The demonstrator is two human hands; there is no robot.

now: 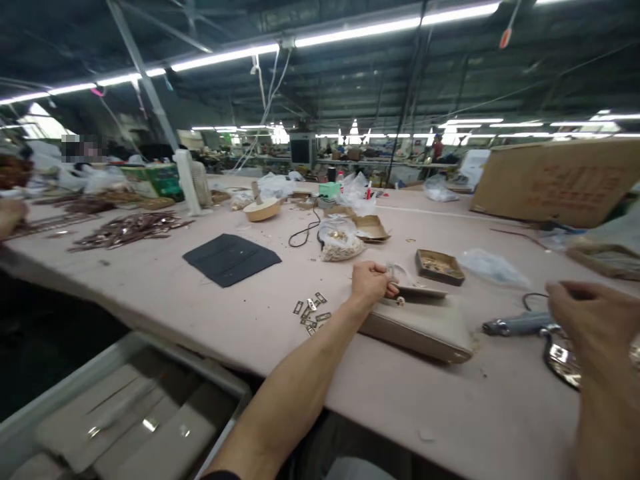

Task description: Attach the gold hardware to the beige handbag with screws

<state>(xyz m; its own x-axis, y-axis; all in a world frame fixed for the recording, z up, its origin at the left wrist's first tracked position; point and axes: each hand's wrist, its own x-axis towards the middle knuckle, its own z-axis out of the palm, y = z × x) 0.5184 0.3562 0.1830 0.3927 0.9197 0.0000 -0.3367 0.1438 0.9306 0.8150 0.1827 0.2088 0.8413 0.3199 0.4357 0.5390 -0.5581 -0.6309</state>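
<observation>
My left hand (370, 283) is closed at the raised flap of a beige bag (420, 327) lying on the table, its fingertips pinching near the edge. A small gold-coloured fitting (401, 302) shows just below those fingertips. Off to the right, my right hand (590, 313) is raised and blurred, so its fingers are not clear. Beside it lies a grey power screwdriver (520, 325). Partly behind that wrist is a dark-rimmed dish of shiny metal pieces (563, 360). Several metal plates with slots (310, 313) lie loose left of the bag.
A small box of parts (440, 267) stands behind the bag, near a plastic bag of fittings (340, 240). Further left are a dark sheet (231, 259), a tape roll (263, 209) and piled brown strips (130, 231). A bin of beige bags (125, 420) sits below the table edge.
</observation>
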